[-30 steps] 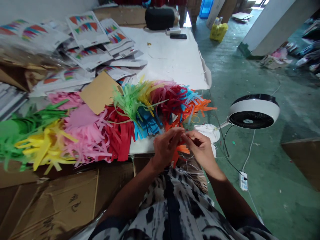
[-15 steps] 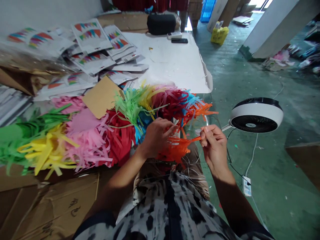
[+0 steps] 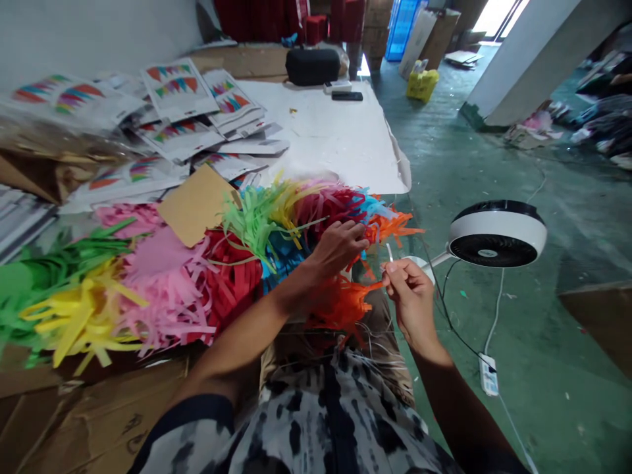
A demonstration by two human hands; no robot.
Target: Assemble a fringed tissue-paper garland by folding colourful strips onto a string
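My right hand is closed in a pinch on the narrow twisted end of an orange paper tassel. A short white strip sticks up from its fingertips. The tassel's fringe hangs over my lap. My left hand is above it with fingers bent, at the edge of the row of fringed tassels; what its fingertips hold, if anything, is hidden. Beside that hand are a dark red tassel, a light green one and another orange one.
Pink tassels, yellow and green ones spread to the left, with a tan card on top. Printed packets are heaped behind. A white fan stands at right, near a power strip. Cardboard is at lower left.
My left hand has moved up and right, off the orange tassel in my lap toward the tassel row. My right hand keeps its pinch, and a white strip now shows upright at its fingertips.
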